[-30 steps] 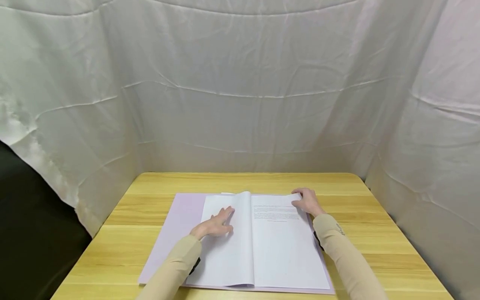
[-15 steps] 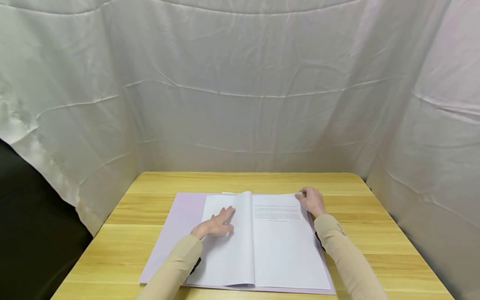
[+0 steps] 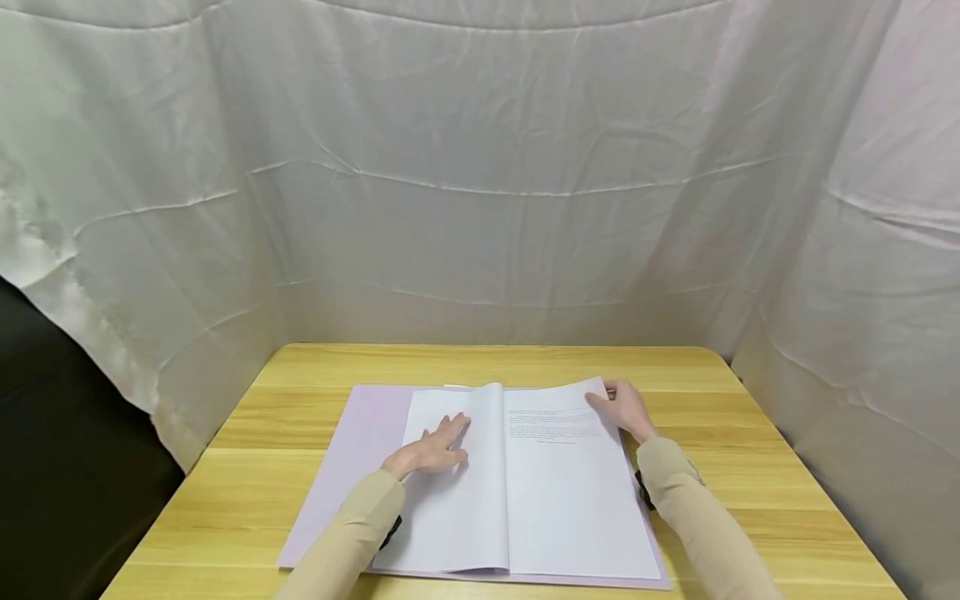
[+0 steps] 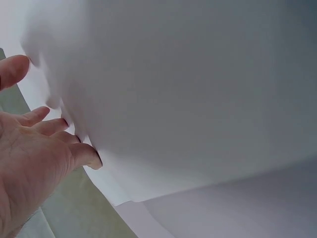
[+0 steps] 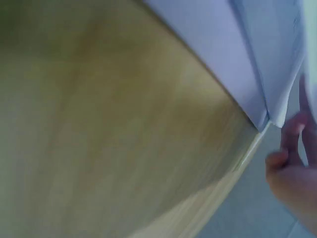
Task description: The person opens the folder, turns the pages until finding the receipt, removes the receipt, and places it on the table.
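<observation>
A lilac folder point(image 3: 367, 454) lies spread flat with white paper sheets in it. My left hand point(image 3: 429, 450) rests on the left-hand white sheet point(image 3: 442, 525), fingers stretched and spread; the left wrist view shows the fingertips point(image 4: 94, 157) touching the paper. My right hand point(image 3: 626, 410) pinches the far right corner of the right-hand page point(image 3: 577, 508), thumb on top and fingers beneath, and that corner is raised. Several lines of small print run across this page's upper part. In the right wrist view the right hand point(image 5: 294, 181) shows at the edge, partly behind the paper.
The folder lies on a wood-grain table point(image 3: 750, 517). Pale grey cloth point(image 3: 480, 183) hangs behind the table and along both sides. A black surface point(image 3: 67, 467) shows at the left beyond the table edge.
My right hand has taken the page's far right corner between thumb and fingers and lifted it a little; earlier the page lay lower. The left hand has stayed in place.
</observation>
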Tool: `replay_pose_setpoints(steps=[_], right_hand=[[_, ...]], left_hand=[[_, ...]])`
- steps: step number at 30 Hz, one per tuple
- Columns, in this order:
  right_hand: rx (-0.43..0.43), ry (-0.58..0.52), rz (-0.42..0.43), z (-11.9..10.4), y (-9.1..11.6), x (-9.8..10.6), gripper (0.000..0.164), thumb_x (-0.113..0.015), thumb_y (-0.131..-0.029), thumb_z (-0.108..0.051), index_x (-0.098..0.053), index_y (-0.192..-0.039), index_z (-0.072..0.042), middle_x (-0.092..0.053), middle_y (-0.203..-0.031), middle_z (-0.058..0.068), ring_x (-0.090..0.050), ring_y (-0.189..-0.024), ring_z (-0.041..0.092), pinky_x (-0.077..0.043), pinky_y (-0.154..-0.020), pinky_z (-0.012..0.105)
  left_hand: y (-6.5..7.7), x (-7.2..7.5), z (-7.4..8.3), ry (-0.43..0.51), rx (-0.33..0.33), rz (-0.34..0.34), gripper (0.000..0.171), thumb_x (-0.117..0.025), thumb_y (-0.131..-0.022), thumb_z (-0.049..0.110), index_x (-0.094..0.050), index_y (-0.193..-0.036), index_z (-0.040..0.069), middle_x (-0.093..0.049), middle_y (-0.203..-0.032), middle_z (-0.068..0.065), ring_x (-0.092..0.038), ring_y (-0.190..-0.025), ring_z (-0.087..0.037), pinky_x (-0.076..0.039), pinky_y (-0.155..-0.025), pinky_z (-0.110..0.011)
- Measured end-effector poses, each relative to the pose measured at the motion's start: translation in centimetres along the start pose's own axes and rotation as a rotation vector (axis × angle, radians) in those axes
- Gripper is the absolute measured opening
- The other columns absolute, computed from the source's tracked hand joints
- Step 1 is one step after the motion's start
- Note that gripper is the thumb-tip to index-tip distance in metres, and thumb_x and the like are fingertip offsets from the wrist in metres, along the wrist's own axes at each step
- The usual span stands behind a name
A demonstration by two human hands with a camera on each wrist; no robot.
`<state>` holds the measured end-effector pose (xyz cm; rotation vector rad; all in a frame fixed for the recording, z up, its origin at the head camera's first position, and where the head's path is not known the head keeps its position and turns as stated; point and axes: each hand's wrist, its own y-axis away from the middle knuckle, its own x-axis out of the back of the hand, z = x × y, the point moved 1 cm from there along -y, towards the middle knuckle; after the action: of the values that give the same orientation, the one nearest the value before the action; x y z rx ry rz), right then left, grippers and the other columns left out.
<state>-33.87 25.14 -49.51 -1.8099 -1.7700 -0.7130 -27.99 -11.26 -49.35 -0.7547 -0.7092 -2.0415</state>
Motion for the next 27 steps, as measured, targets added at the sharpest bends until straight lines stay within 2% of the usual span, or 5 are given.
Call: replay_pose_setpoints(steps=[1,6,12,20,27], right_hand=[[-0.01,-0.021,-0.027,0.0,0.2,0.0,0.046,-0.065,-0.098,-0.026,-0.062,-0.127,0.009,-0.069,-0.117,0.028,-0.068,-0.097,0.032,-0.058,-0.085,0.041],[-0.013,-0.078,-0.106,-0.2,1.0,0.3,0.044,-0.07,-0.093,-0.026,-0.065,-0.12,0.009,-0.072,-0.105,0.023,-0.066,-0.082,0.019,-0.055,-0.069,0.028],[-0.021,-0.162,-0.197,-0.4,1.9,0.6,0.052,-0.069,-0.095,-0.028,-0.059,-0.129,0.01,-0.071,-0.11,0.025,-0.068,-0.077,0.014,-0.058,-0.066,0.03],[-0.042,-0.52,-0.454,-0.8,3.5,1.2,0.074,-0.042,-0.106,-0.051,-0.023,-0.158,-0.003,-0.067,-0.126,0.019,-0.072,-0.092,0.018,-0.062,-0.079,0.04],[-0.009,-0.678,-0.656,-1.4,4.9,1.7,0.082,-0.014,-0.103,-0.065,-0.007,-0.161,-0.007,-0.062,-0.124,0.007,-0.066,-0.105,0.019,-0.057,-0.088,0.039]], left_hand=[[0.0,0.0,0.0,0.004,0.004,0.0,0.071,-0.051,-0.098,0.025,-0.025,-0.157,-0.002,-0.015,-0.168,-0.023,-0.006,-0.157,-0.043,-0.002,-0.123,-0.069],[0.0,0.0,0.2,0.012,0.023,-0.008,0.075,-0.052,-0.101,0.038,-0.023,-0.158,-0.001,-0.012,-0.169,-0.023,-0.004,-0.157,-0.043,-0.001,-0.124,-0.069],[0.2,-0.2,0.5,-0.026,0.035,-0.009,0.083,-0.052,-0.099,0.049,-0.021,-0.16,0.002,-0.009,-0.17,-0.02,-0.003,-0.158,-0.042,-0.002,-0.124,-0.069],[0.3,-0.2,0.8,-0.047,0.024,0.012,0.092,-0.057,-0.095,0.055,-0.018,-0.16,0.003,-0.008,-0.17,-0.021,-0.002,-0.158,-0.043,-0.003,-0.123,-0.07],[0.3,-0.1,0.9,-0.036,0.022,0.012,0.097,-0.057,-0.094,0.059,-0.014,-0.161,0.004,-0.004,-0.17,-0.021,0.001,-0.158,-0.042,-0.001,-0.124,-0.069]])
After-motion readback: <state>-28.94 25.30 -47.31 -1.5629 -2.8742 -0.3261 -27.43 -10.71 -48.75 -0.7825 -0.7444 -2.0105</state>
